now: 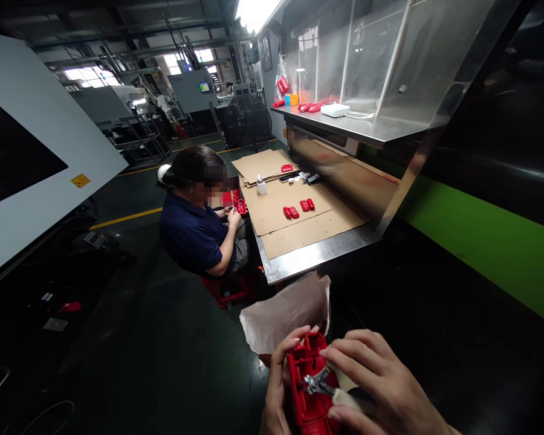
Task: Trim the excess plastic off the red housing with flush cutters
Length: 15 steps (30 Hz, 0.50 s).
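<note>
A hollow red plastic part (315, 417) is held in my left hand (277, 386), its fingers wrapped along the left side. My right hand (381, 380) is closed on small cutting pliers (318, 383) with cream handles. The metal jaws lie inside the open face of the red part. My right index fingertip is at the part's upper right edge. The lower palm of my left hand is cut off by the frame. Just beyond my hands stands a box or bag lined with pale sheeting (285, 314); its inside is hidden.
A metal table covered with cardboard (272, 223) bears red parts (291, 212), a small white-capped bottle (261, 185) and a phone (290, 177). Above it runs a metal shelf (367, 125). A co-worker (194, 229) sits at the table's left, handling red parts.
</note>
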Available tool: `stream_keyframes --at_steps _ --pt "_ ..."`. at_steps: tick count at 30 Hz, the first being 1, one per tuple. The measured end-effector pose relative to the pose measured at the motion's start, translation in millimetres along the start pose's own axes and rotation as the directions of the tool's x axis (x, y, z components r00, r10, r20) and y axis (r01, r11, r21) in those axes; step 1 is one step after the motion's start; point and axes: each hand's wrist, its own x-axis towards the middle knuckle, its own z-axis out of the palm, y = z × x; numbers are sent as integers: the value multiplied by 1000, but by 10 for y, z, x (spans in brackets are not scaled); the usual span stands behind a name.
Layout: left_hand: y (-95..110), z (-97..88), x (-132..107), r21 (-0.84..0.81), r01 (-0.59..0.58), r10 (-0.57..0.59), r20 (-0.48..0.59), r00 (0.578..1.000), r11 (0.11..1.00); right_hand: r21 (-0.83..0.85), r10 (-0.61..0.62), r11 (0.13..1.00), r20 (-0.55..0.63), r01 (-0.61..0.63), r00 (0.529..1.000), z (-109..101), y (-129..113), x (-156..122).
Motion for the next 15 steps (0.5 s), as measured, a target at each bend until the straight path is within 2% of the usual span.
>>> stream_keyframes --at_steps 6,15 --pt "4 13 3 0 -18 18 51 999 1000 44 17 999 -17 -17 1000 57 35 -102" --pt "51 121 51 10 54 -54 -57 997 998 -9 11 1000 10 -11 1000 80 68 -87"
